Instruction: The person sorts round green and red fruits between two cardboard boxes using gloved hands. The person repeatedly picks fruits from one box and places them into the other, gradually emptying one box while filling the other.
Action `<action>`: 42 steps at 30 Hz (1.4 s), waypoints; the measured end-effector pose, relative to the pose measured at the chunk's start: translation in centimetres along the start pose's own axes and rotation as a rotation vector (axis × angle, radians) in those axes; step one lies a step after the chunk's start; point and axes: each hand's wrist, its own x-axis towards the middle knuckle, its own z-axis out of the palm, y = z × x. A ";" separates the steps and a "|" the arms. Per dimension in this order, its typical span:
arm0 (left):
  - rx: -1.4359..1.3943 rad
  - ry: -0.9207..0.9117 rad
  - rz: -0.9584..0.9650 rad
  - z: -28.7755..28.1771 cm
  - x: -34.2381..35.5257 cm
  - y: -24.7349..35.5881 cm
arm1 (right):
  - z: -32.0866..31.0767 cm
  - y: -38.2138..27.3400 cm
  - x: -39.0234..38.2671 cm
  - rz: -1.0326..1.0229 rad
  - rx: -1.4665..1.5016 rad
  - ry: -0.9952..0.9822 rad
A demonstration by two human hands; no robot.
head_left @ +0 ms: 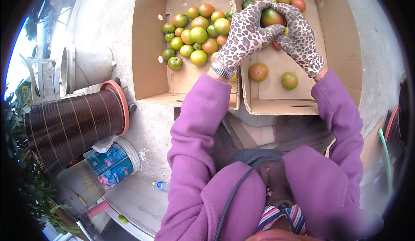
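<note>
Cloth-gloved, leopard-spotted hands [247, 34] [300, 34] cup a smooth, round tomato [273, 17].

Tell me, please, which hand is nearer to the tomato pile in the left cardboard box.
Left. The left hand is just right of the tomato pile; the right hand is farther right, over the right cardboard box.

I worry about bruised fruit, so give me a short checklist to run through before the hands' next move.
1. Tomato steadied: ok, between the left hand and right hand.
2. Gloves on: ok, both hands covered.
3. Tomato's underside unmarked: cannot tell, hidden from this view.
4. Fruit in the left box kept apart: not ok, many pieces touch.
5. Two nearest pieces in the right box apart: ok, a gap shows.
</note>
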 end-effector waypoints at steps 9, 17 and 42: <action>-0.551 0.496 -0.291 -9.5 0.7 -0.5 | -0.1 0.9 -0.3 0.001 0.088 -0.022; 0.677 0.149 -0.916 -14.5 -2.6 -10.9 | 0.7 2.9 -0.6 -0.002 -0.164 -0.161; 0.696 0.427 0.311 -1.4 1.2 -0.3 | 4.5 7.4 -4.7 0.033 -0.379 -0.580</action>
